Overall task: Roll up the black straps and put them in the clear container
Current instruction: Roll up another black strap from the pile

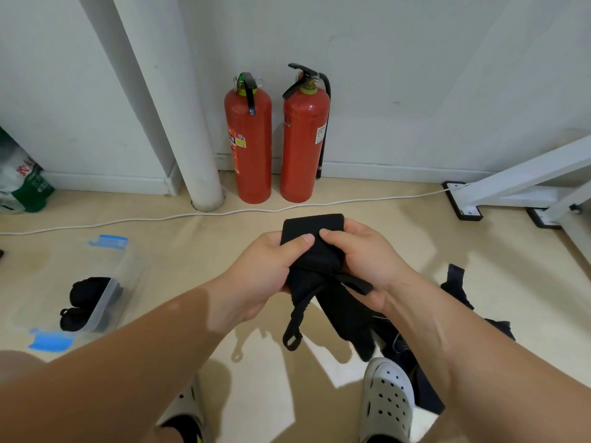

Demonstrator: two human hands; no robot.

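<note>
Two hands, left (265, 273) and right (361, 260), tight around one black strap (313, 227), two rolled straps (91, 292) inside one clear container (120, 260)

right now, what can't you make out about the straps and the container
Head view:
Count of rolled straps in the clear container: its hazy wall blurs them.
How far the held strap is rolled: left hand and right hand cover its middle.
What the dark floor pile holds: the right forearm hides part.
</note>
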